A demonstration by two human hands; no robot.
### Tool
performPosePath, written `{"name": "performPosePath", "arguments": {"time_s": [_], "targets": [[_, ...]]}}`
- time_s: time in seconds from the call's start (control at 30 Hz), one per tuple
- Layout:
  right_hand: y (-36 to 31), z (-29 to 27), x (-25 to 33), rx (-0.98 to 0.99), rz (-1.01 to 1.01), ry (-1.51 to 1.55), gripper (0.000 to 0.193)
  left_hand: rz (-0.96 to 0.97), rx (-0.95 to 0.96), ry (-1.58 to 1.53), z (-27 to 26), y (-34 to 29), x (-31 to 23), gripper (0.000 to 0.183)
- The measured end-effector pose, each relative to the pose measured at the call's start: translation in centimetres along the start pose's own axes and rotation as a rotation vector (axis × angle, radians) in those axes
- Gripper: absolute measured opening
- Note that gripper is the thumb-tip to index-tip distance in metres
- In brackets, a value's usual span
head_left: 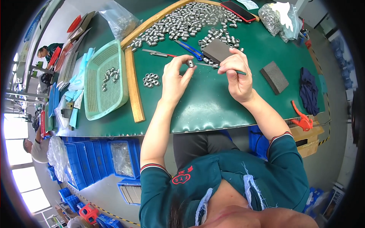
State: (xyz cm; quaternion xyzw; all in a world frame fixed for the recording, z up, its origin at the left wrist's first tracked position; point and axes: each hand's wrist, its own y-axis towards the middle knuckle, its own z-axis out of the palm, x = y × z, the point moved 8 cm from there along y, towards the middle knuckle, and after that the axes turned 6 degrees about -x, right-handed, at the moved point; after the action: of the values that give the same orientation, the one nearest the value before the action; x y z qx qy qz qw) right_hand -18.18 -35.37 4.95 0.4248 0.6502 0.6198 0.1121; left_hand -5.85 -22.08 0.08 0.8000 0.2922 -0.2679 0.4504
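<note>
Between the thumb and forefinger of my left hand (175,78) is a small shiny metal sleeve (191,64) with a hole in its side. My right hand (239,76) is closed round a thin tool with a dark handle (241,72). Its slim metal shaft (207,65) points left toward the sleeve; whether they touch, I cannot tell. A dark grey block (217,50) lies just beyond my right hand, with loose sleeves around it. Left of my left hand, a small group of sleeves (151,80) stands on the green tabletop (205,110).
Wooden strips (135,87) border a large heap of metal sleeves (178,24). A green basket (123,97) holds several more. Nearby lie a blue utility knife (190,49), tweezers (154,52) and a red-edged phone (238,11). At right are a grey block (274,77) and dark cloth (308,91).
</note>
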Motion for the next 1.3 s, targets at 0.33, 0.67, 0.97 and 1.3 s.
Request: {"name": "performPosePath", "arguments": {"time_s": [0.33,0.67,0.97,1.3], "targets": [[0.0,1.1,0.6,0.098,-0.033,-0.088,0.006,0.128,0.011,0.087,0.1,0.0,-1.5,0.028],[-0.5,-0.1,-1.0,-0.035,0.084,0.104,0.010,0.128,-0.021,0.047,-0.3,0.0,-1.2,0.028],[0.0,0.0,0.5,-0.011,-0.026,0.041,0.006,0.109,-0.064,-0.001,-0.5,0.2,-1.0,0.028],[-0.2,0.9,-0.5,0.050,0.066,0.038,0.008,0.220,-0.059,0.068,-0.6,0.1,-2.2,0.029]]}}
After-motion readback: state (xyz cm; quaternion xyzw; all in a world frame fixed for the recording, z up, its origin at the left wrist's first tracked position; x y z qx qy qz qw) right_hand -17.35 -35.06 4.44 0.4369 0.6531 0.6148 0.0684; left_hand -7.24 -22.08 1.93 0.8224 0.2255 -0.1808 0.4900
